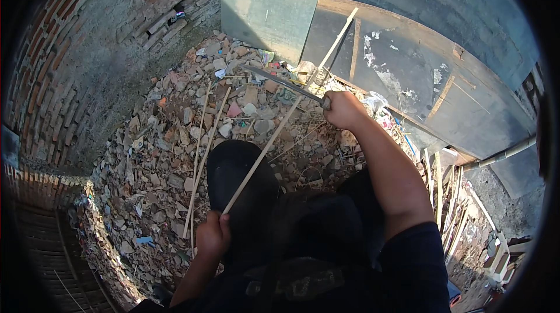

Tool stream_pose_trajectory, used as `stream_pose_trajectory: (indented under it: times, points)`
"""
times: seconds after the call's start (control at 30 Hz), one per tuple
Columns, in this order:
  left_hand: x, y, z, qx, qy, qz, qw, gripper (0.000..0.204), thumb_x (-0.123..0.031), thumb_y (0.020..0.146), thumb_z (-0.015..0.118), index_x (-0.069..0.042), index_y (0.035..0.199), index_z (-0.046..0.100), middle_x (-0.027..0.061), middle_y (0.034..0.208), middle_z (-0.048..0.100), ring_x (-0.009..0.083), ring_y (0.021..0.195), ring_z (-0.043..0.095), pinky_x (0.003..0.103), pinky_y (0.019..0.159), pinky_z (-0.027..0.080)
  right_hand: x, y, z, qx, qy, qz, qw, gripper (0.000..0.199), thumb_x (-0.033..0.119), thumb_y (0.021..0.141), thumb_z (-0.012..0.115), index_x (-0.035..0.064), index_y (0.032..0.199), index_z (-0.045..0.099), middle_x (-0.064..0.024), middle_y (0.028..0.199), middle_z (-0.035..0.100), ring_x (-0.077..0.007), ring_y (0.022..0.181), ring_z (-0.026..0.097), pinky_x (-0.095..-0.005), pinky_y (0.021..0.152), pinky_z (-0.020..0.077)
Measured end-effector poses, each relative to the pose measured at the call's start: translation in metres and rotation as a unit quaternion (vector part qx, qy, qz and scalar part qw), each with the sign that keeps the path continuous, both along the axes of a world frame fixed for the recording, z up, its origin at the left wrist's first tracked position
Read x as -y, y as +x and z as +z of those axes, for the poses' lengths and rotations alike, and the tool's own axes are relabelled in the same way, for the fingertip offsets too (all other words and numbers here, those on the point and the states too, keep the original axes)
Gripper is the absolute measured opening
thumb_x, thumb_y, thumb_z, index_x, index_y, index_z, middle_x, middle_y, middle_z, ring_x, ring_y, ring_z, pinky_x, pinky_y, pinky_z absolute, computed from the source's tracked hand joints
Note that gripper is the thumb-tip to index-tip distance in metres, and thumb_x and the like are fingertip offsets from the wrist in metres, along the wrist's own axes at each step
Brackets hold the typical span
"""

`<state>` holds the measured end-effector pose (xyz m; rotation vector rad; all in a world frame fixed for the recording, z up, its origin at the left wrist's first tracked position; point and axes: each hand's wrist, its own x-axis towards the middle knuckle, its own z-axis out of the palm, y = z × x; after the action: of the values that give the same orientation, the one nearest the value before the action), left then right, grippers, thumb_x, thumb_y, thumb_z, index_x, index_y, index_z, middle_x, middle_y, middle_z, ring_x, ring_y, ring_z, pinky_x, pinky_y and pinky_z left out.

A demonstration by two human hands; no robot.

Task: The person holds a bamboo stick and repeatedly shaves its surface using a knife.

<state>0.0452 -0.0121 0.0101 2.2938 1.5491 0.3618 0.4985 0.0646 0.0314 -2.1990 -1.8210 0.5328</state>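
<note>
My left hand point(212, 235) is closed around the near end of a long, thin strip of pale wood or bamboo point(265, 148). The strip slants up and away to the right, passing over my dark-clad left knee point(239, 167). In my right hand point(344, 110) is the handle of a machete point(279, 81), its long dark blade pointing to the far left. Close to my right fist the blade crosses the strip; whether the edge bites into it I cannot tell. On the rubble left of my knee lie two similar strips point(211, 132).
Broken brick and stone rubble point(157, 161) covers the ground. A worn brick wall point(87, 68) rises on the left. Large grey-blue panels point(268, 7) and a dark board with a wooden frame point(402, 74) stand at the far side. More strips point(449, 202) lie bundled at right.
</note>
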Motion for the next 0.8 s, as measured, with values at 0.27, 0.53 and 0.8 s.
stream_pose_trajectory:
  times: [0.27, 0.53, 0.8]
  points:
    - [-0.002, -0.004, 0.008, -0.009, -0.040, -0.003, 0.999, 0.024, -0.028, 0.102, 0.056, -0.005, 0.098, 0.055, 0.0227, 0.068, 0.063, 0.0472, 0.064, 0.064, 0.057, 0.058, 0.049, 0.011, -0.042, 0.017, 0.037, -0.026, 0.051, 0.998, 0.030, 0.022, 0.081, 0.070, 0.0052, 0.105, 0.066, -0.0198, 0.093, 0.071, -0.0380, 0.094, 0.070, -0.0483, 0.085, 0.0558]
    - [-0.002, -0.002, 0.005, -0.038, -0.017, 0.009, 0.999, 0.026, -0.031, 0.101, 0.058, -0.006, 0.100, 0.055, 0.0221, 0.067, 0.064, 0.0464, 0.065, 0.065, 0.056, 0.059, 0.050, 0.003, 0.015, -0.005, 0.046, 0.007, -0.077, 0.996, 0.031, 0.021, 0.082, 0.070, 0.0037, 0.108, 0.067, -0.0239, 0.096, 0.071, -0.0390, 0.096, 0.070, -0.0475, 0.085, 0.0555]
    - [-0.002, -0.005, -0.007, 0.041, -0.018, 0.005, 0.999, 0.025, -0.029, 0.100, 0.058, -0.004, 0.097, 0.056, 0.0233, 0.068, 0.063, 0.0472, 0.065, 0.065, 0.056, 0.058, 0.049, 0.011, -0.028, 0.019, 0.026, -0.022, 0.066, 0.997, 0.030, 0.022, 0.078, 0.071, 0.0062, 0.103, 0.067, -0.0178, 0.092, 0.071, -0.0366, 0.095, 0.070, -0.0471, 0.085, 0.0549]
